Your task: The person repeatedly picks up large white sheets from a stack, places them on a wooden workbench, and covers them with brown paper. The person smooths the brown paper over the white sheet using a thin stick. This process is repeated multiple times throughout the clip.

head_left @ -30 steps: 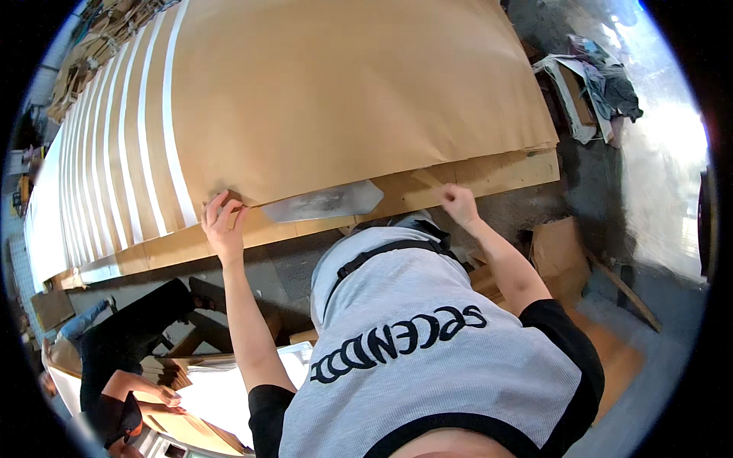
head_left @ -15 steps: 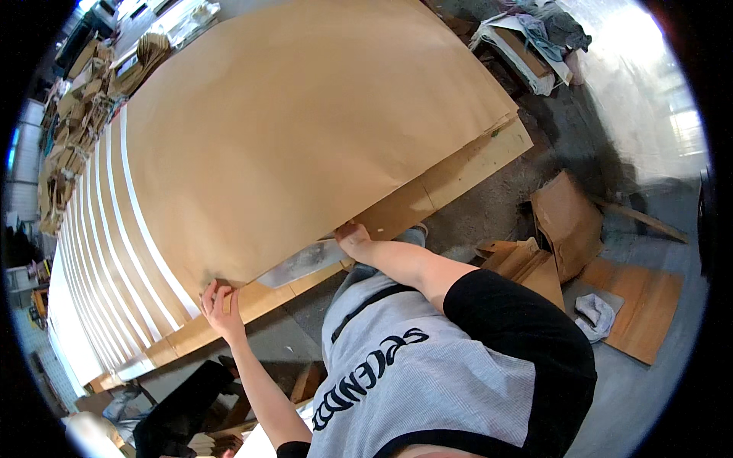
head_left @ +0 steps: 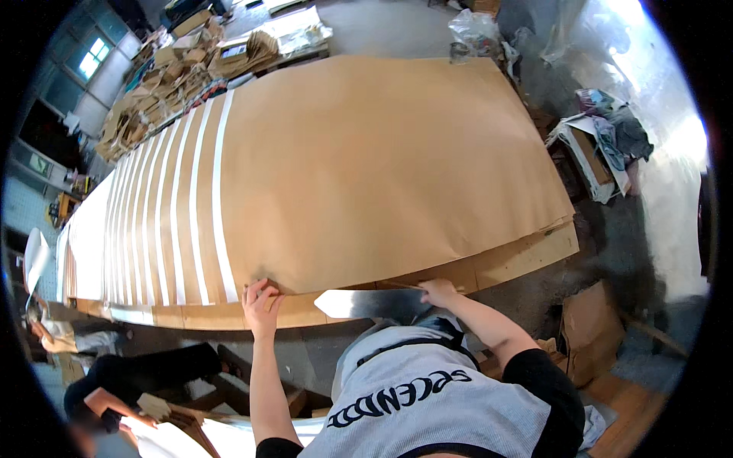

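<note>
Left hand point(head_left: 262, 302): fingers flat, pressing brown paper sheet point(head_left: 382, 168) edge, gripping nothing.
Right hand point(head_left: 440, 292): closed around long blade point(head_left: 366, 303).

A large brown paper sheet point(head_left: 382, 168) lies flat across the long table, its near edge curling slightly above a pale paper strip point(head_left: 370, 303).

Big paper sheet point(head_left: 382, 168) lies on the table point(head_left: 527, 256) in front of you. Striped sheets point(head_left: 153, 229) to its left. Cardboard stacks point(head_left: 191, 69) behind the table, box point(head_left: 592, 332) on the floor to your right.
</note>
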